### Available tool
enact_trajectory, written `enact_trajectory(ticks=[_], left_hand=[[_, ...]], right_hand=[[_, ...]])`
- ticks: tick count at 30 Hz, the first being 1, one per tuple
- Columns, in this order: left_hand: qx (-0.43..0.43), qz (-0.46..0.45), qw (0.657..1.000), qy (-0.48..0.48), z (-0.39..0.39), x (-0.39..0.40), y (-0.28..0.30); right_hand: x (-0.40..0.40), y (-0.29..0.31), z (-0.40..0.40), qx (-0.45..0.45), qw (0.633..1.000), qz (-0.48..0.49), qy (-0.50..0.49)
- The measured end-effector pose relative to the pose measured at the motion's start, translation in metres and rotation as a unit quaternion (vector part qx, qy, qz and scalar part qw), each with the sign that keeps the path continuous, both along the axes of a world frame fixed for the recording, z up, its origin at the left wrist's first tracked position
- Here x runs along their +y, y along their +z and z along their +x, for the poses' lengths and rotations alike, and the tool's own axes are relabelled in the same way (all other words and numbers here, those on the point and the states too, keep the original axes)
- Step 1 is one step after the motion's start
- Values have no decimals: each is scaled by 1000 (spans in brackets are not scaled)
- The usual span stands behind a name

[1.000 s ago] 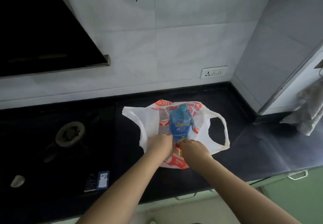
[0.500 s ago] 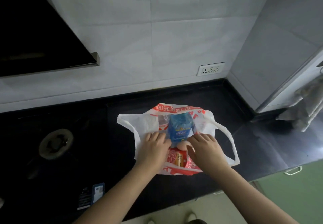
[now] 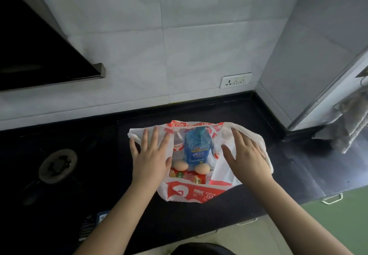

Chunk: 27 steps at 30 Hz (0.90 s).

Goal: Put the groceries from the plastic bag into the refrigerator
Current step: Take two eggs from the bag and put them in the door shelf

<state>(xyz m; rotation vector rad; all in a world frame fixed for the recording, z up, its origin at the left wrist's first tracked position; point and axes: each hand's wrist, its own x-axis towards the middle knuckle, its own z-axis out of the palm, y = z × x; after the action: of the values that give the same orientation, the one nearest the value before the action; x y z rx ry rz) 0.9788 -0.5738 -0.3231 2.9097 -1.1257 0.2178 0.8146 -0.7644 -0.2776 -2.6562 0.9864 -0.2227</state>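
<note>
A white and red plastic bag lies spread wide on the black countertop. Inside it lie a blue bottle, two eggs, one to the left and one to the right, a red snack packet and a clear bottle partly hidden under the blue one. My left hand rests flat, fingers apart, on the bag's left flap. My right hand presses flat on the right flap. Neither hand holds anything.
A gas hob burner sits left of the bag. A dark range hood hangs at the upper left. A wall socket is behind the bag. A cloth hangs at the right beside a pale panel edge.
Both hands have moved apart from the bag's middle to its sides, spreading the mouth wide. The eggs and the snack packet now show.
</note>
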Motion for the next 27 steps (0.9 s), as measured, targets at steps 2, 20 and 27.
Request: enact_trajectory(ticks=[2,20,27], left_hand=[[17,16,1000,6,7,0,-2],[27,-24,999,37,35,-7,5],[-17,-80,996,41,43,-14,4]], right_hand=[[-6,0,5,15,1000,12,-2],[-39,-12,22,22,997,71,9],[-47,-10,27,6,997,74,18]])
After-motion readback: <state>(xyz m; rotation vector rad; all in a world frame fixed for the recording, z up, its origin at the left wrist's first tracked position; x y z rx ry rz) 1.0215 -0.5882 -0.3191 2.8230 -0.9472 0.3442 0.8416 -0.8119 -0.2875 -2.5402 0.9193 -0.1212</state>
